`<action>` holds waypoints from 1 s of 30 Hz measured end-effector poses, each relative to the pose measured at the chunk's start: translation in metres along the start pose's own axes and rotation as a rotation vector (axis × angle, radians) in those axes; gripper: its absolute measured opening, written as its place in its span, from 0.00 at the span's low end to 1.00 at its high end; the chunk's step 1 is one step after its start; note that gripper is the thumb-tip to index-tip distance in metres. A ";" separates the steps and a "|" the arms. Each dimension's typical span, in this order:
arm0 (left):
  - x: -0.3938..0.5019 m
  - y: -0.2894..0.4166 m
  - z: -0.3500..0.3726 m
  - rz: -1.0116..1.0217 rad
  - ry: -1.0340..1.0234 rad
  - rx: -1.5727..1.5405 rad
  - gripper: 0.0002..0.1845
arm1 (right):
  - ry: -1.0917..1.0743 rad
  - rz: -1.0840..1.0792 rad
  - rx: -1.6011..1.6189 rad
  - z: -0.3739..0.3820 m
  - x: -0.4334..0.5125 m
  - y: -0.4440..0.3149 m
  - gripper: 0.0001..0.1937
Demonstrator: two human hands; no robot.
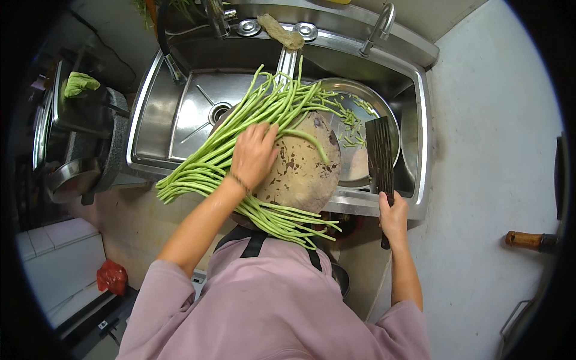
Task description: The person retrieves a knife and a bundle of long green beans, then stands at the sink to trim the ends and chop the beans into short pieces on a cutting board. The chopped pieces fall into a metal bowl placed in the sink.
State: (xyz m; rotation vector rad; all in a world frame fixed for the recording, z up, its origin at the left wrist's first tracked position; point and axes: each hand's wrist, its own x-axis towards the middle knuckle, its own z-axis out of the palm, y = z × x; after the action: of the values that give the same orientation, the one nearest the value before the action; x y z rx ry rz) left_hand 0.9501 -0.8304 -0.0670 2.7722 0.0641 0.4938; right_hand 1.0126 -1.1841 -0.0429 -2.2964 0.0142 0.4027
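A large bunch of yardlong beans [211,157] drapes over a round, stained wooden chopping board [306,180] that rests across the sink's front edge. My left hand [255,155] lies on the bunch with its fingers curled around some beans. One thicker bean [310,141] bends across the bare wood beside that hand. Right of the board, my right hand [394,216] grips a cleaver [380,150] by its dark handle. The wide dark blade points away from me, above a round metal basin [393,112]. Short cut bean pieces [351,119] are scattered in the basin.
The double steel sink [148,108] has a tap [382,27] at its back right. A dried loofah [281,31] lies on the divider. At left are a green cloth [81,84] and a metal pan [74,175]. A wooden-handled tool [524,240] lies far right.
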 end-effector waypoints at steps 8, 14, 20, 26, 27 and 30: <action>0.014 -0.005 0.000 -0.003 0.070 -0.114 0.23 | -0.016 -0.030 0.021 0.009 -0.047 -0.008 0.09; -0.037 0.034 -0.045 0.046 0.009 -0.206 0.26 | -0.051 -0.129 -0.024 0.007 -0.075 -0.025 0.08; -0.056 0.056 -0.061 -0.029 -0.118 -0.245 0.24 | -0.195 -0.287 -0.250 0.007 -0.060 -0.016 0.08; -0.091 0.062 -0.044 0.033 -0.448 0.081 0.25 | -0.117 -0.176 -0.244 0.002 -0.015 -0.026 0.11; -0.094 0.062 -0.039 0.029 -0.508 0.154 0.25 | -0.117 -0.176 -0.242 0.002 -0.013 -0.024 0.12; -0.093 0.060 -0.026 0.017 -0.533 0.230 0.17 | -0.136 -0.164 -0.168 0.003 -0.016 -0.024 0.12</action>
State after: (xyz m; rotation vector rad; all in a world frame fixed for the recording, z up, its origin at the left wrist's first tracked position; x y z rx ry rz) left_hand 0.8528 -0.8888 -0.0549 3.0299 -0.0291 -0.2759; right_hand 0.9997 -1.1671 -0.0226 -2.4079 -0.2833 0.4893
